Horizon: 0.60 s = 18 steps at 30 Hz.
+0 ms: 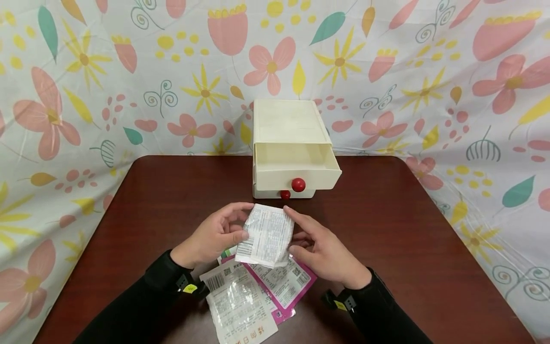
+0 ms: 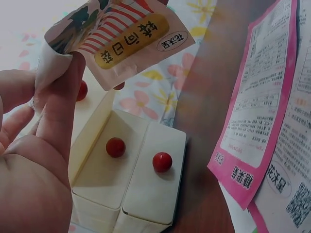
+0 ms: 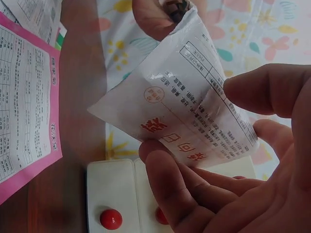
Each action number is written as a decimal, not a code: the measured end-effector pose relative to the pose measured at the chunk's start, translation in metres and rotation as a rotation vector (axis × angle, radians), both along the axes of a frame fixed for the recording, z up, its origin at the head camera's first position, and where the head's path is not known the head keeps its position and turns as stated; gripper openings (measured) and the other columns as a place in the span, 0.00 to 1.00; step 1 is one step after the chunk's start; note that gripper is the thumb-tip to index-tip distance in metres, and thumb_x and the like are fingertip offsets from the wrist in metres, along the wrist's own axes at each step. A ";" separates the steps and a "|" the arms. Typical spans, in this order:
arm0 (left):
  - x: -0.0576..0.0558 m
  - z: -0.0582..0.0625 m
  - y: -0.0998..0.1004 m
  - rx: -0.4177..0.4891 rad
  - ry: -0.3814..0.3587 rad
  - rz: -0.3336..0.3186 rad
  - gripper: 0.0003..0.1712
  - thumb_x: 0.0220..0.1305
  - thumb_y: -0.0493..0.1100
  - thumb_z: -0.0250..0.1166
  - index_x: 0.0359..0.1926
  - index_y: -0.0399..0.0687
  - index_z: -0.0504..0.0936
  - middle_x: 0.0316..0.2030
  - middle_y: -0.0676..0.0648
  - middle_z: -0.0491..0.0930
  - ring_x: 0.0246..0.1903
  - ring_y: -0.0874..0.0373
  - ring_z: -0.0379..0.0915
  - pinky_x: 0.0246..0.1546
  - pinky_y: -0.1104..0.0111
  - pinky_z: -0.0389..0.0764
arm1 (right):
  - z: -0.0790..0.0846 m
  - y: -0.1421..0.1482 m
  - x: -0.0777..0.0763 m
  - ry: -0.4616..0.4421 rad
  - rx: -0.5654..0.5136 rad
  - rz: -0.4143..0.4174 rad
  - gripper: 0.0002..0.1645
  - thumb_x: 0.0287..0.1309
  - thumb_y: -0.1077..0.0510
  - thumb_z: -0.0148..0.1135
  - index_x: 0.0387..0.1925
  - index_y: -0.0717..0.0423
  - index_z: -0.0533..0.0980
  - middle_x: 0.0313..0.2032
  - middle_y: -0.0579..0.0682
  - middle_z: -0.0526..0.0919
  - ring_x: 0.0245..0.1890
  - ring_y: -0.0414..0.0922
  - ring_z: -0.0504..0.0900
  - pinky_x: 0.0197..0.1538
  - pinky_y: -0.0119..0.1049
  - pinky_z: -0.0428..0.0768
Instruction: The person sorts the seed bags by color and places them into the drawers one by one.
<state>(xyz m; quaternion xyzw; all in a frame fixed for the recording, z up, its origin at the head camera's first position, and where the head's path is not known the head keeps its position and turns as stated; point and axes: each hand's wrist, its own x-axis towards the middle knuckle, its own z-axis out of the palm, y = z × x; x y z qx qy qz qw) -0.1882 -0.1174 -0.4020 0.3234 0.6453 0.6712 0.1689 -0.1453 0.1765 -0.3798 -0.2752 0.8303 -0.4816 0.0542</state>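
Note:
Both hands hold a small folded seed packet (image 1: 265,234) above the table, its white printed back facing up. My left hand (image 1: 215,234) pinches its left edge, thumb on the near face. At the right edge, the thumb and fingers of my right hand (image 1: 328,253) grip the packet. In the left wrist view the seed packet (image 2: 129,43) shows its coloured front with red stripes and a yellow label. Beneath the hands lie a pink-edged packet (image 1: 296,298) and a pale packet (image 1: 240,306), overlapping, with part of another under them.
A cream drawer box (image 1: 292,122) stands at the table's far edge. Its upper drawer (image 1: 296,180) is pulled out, and red knobs (image 1: 298,184) sit on the fronts. Behind the brown table (image 1: 386,229) hangs a flowered cloth (image 1: 163,62).

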 end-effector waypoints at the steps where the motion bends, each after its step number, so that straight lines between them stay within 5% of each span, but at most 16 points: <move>1: 0.001 0.000 0.000 0.008 -0.001 -0.001 0.34 0.69 0.29 0.61 0.72 0.36 0.59 0.53 0.32 0.73 0.46 0.45 0.81 0.39 0.64 0.83 | 0.000 0.001 0.000 0.003 0.002 -0.008 0.53 0.61 0.68 0.65 0.78 0.31 0.53 0.67 0.45 0.66 0.48 0.43 0.82 0.44 0.39 0.84; 12: 0.003 0.000 -0.002 0.114 -0.001 0.048 0.35 0.66 0.25 0.62 0.71 0.38 0.62 0.51 0.33 0.74 0.45 0.45 0.82 0.38 0.62 0.84 | 0.005 0.011 -0.001 -0.014 -0.007 -0.061 0.52 0.64 0.65 0.66 0.79 0.37 0.48 0.68 0.51 0.67 0.46 0.45 0.84 0.44 0.41 0.83; 18: 0.005 0.001 -0.005 0.180 0.004 0.060 0.34 0.66 0.23 0.60 0.71 0.36 0.62 0.51 0.36 0.74 0.46 0.45 0.82 0.39 0.61 0.84 | 0.008 0.014 -0.003 -0.056 0.011 -0.159 0.51 0.63 0.61 0.68 0.78 0.43 0.50 0.53 0.52 0.75 0.41 0.45 0.82 0.39 0.38 0.82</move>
